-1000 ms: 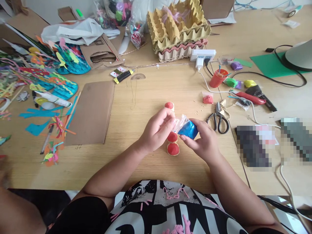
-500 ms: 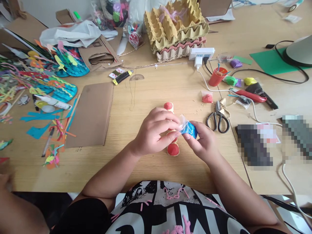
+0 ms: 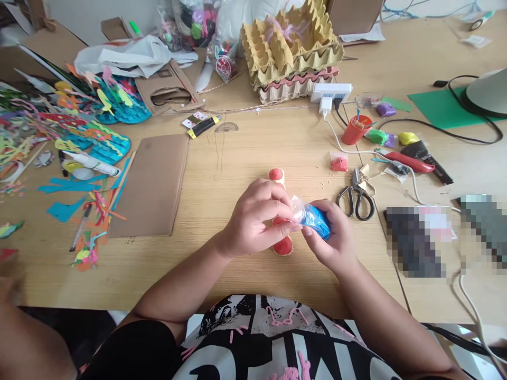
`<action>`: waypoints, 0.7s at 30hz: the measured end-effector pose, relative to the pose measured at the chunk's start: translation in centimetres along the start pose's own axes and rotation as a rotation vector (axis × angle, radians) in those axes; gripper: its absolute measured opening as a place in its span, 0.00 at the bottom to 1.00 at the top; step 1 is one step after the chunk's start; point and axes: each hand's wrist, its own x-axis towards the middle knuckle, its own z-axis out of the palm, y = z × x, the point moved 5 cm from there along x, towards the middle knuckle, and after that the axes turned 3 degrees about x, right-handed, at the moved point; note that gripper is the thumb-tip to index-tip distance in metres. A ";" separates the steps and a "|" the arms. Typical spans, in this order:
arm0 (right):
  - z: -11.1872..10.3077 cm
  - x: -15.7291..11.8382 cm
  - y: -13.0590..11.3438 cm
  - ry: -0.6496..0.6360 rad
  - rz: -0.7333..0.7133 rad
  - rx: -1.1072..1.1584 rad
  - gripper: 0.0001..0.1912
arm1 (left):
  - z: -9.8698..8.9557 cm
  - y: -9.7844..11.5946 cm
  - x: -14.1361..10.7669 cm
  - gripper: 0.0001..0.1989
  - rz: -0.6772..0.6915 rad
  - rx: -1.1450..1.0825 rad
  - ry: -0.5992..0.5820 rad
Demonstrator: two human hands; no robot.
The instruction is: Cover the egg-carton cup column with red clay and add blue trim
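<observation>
Between my hands is a clear plastic packet of blue modelling clay [image 3: 318,221], held just above the table. My right hand [image 3: 336,235] grips its blue, filled end, with the thumb along the near side. The loose, clear end of the packet is pinched between the thumb and fingers of my left hand [image 3: 263,216]. Under my left fingers stands a row of pale-rimmed pieces with red tops; the far red piece [image 3: 276,174] and the near red piece [image 3: 282,246] show, while the middle ones are partly hidden.
To the right lie scissors [image 3: 358,195], a red clay packet [image 3: 338,162], a red cup [image 3: 356,130] and a white cable. Cardboard [image 3: 148,184] and paper scraps lie left. Egg trays [image 3: 293,58] are stacked behind. Another person's arm [image 3: 31,327] is at the lower left.
The blue clay packet has shifted slightly right and down with my right hand, and more of its clear end shows between my hands. My left hand keeps its pinch.
</observation>
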 end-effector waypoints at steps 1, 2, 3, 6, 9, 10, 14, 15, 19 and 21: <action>0.0 0.0 -0.1 0.008 0.001 0.005 0.12 | 0.1 0.1 -0.1 0.07 0.006 0.003 -0.005; -0.1 0.0 -0.1 0.014 0.002 0.010 0.11 | 0.2 0.1 -0.1 0.08 0.012 0.013 -0.008; -0.1 0.0 -0.1 0.019 0.003 0.013 0.09 | 0.4 0.2 -0.2 0.08 0.015 0.027 -0.010; -0.1 0.0 -0.1 0.028 0.008 0.016 0.06 | 0.6 0.3 -0.3 0.07 0.015 0.051 -0.023; -0.2 0.1 0.2 0.035 0.040 0.057 0.10 | 0.4 0.3 -0.2 0.08 0.010 0.046 -0.027; -0.2 0.1 0.3 0.030 0.054 0.079 0.12 | 0.3 0.3 -0.1 0.08 0.007 0.039 -0.028; -0.2 0.4 0.5 -0.023 0.105 0.126 0.14 | -0.1 0.2 0.3 0.08 -0.013 0.006 -0.046; -0.2 0.4 0.5 -0.032 0.115 0.119 0.14 | -0.2 0.2 0.3 0.08 -0.016 0.007 -0.049; -0.3 0.6 0.2 -0.023 0.095 0.059 0.10 | 0.0 0.4 0.2 0.08 -0.003 0.065 -0.050; -0.3 0.6 -0.1 0.001 0.057 0.031 0.08 | 0.3 0.5 0.0 0.08 0.008 0.103 -0.057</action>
